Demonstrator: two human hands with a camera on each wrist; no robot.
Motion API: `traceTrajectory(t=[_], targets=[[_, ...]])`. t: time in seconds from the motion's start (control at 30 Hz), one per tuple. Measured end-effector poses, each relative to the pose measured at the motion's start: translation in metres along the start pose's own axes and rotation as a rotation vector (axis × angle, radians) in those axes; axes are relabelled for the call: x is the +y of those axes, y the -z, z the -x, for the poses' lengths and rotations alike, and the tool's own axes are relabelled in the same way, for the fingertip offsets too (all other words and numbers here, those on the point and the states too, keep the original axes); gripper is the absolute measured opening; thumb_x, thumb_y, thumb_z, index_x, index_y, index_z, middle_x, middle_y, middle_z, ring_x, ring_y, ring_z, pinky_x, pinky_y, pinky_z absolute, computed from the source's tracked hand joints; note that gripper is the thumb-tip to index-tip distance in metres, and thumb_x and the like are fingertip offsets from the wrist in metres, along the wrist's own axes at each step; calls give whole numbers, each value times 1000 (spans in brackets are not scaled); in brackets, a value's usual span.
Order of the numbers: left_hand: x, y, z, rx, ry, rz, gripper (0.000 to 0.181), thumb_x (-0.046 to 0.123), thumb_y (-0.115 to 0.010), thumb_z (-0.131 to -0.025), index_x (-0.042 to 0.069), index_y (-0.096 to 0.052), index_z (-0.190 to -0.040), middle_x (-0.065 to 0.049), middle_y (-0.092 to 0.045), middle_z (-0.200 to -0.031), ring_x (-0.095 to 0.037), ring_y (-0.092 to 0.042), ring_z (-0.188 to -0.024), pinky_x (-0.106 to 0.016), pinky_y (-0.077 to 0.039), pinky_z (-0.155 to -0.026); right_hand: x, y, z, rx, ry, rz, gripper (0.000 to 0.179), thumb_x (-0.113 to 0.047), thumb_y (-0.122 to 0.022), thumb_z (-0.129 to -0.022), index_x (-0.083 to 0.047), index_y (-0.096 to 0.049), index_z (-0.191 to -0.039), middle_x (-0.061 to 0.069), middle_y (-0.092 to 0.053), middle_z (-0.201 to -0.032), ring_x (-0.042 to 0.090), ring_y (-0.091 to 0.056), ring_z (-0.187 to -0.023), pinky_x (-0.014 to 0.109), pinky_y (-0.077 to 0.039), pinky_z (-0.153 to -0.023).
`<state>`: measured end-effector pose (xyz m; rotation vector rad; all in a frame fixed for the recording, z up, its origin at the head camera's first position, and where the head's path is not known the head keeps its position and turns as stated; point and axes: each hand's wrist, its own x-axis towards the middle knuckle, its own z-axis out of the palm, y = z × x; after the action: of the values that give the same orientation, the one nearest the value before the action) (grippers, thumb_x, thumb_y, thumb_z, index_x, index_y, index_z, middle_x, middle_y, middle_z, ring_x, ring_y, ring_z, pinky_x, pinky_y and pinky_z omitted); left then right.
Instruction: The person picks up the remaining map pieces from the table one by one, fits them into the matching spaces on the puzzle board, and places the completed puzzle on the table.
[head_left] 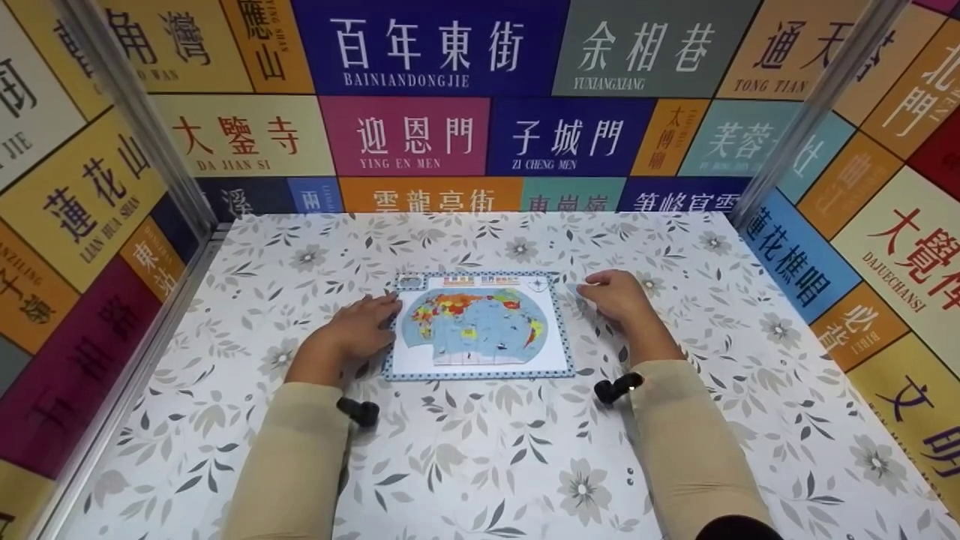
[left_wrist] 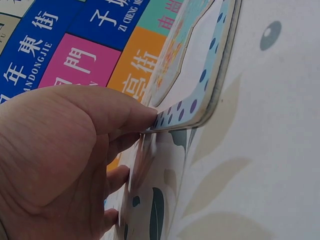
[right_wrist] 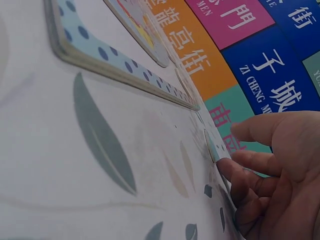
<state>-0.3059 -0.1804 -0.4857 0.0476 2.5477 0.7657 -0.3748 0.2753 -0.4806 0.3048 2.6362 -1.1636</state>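
Note:
A world-map puzzle board [head_left: 484,365] with a dotted blue border lies flat on the table. Its map [head_left: 472,322] is in pieces, and white backing shows around the lower part. At the board's left edge is my left hand [head_left: 358,328]. In the left wrist view, the left thumb [left_wrist: 130,111] rests straight on the board's near corner, with the other fingers beside it. My right hand [head_left: 619,296] is apart from the board, on its right. Its fingertips touch a small light-blue puzzle piece [right_wrist: 211,146] on the table; the thumb stands off the piece.
The table [head_left: 450,465] has a white cloth with grey leaves and flowers. Panels with large printed characters [head_left: 431,135] stand behind it and on both sides. Metal posts [head_left: 139,112] rise at the back corners. A dark round object [head_left: 735,527] shows at the bottom right.

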Motion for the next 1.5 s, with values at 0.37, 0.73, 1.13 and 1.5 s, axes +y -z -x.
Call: traceTrajectory(t=[0.37,0.73,1.13,1.5], targets=[[-3,-1,-3,30,-80,-107,67,29,-50,-108,28,-29,-171,9,-12,-183,-35,2,-171,-64,2,-137,6,-3,-4,-8,99,-45,57,-18,-74,-98,-13,-58,-152,14,-58,-156,36,-51,-148,52,-40,-128],[-3,-3,-3,37,-69,-105,67,29,-50,-108,29,-29,-171,9,-12,-183,-33,2,-171,-63,2,-137,9,-6,-6,-42,108,-35,56,-9,-69,-98,-15,-59,-152,11,-50,-166,37,-32,-163,54,-21,-137],[-5,-2,-4,29,-63,-99,66,31,-50,-108,30,-29,-171,10,-12,-183,-32,2,-171,-61,3,-138,8,-9,-6,-68,111,13,59,-11,-67,-98,-7,-54,-156,20,-48,-165,39,-41,-157,52,-31,-134],[-2,-1,1,22,-72,-61,66,29,-51,-108,29,-30,-171,10,-12,-183,-31,3,-171,-62,3,-138,1,-11,-2,-84,90,-25,62,-15,-74,-94,-10,-56,-154,17,-58,-149,34,-56,-136,49,-48,-119]])
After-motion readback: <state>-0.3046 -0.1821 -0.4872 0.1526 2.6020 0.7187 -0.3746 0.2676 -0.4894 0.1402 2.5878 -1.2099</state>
